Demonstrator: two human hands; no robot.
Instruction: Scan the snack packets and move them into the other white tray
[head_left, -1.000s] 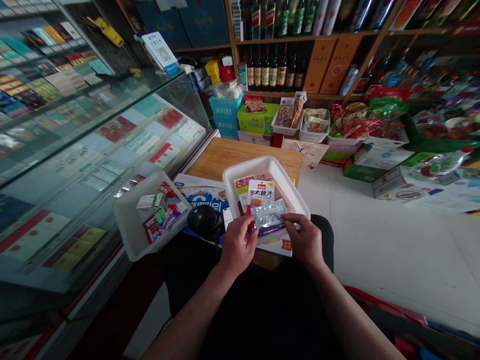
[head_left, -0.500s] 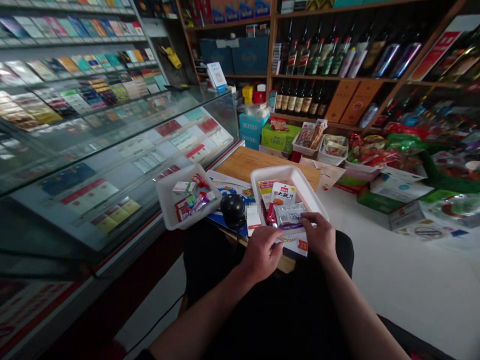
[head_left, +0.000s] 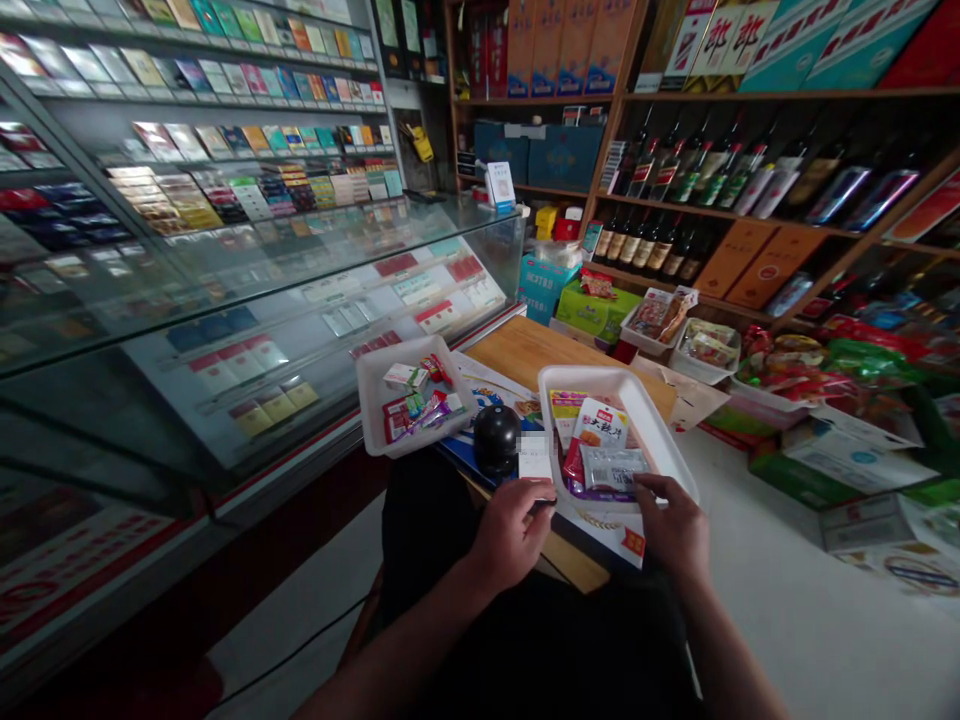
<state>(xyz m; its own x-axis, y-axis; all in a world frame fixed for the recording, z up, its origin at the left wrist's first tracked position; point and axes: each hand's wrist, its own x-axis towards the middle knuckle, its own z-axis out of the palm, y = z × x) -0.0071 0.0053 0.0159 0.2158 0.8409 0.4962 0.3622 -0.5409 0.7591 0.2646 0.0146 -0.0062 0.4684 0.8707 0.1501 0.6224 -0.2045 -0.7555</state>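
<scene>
My right hand (head_left: 676, 528) is at the front right of a white tray (head_left: 671, 432). Its thumb and fingertips are closed on the right end of a silver packet (head_left: 611, 467). Under and behind that packet are a white snack bag (head_left: 600, 425) and red, purple and yellow packs. My left hand (head_left: 514, 535) is curled at the near edge of a white card (head_left: 534, 462). A dark gap shows by its thumb, and what its fingers hold, if anything, is hidden. Left of the card stands a black dome-shaped object (head_left: 496, 440).
A second white tray (head_left: 369, 400) with small colourful packs sits to the left on the small wooden table (head_left: 517, 345). A glass display counter (head_left: 330, 265) runs along the left. Boxes of snacks (head_left: 712, 350) stand beyond the table, below bottle shelves (head_left: 682, 225).
The view has shifted, so the scene sits lower and further right. My left hand has moved from the tray's front toward the white card and curled. My right hand stays at the silver packet.
</scene>
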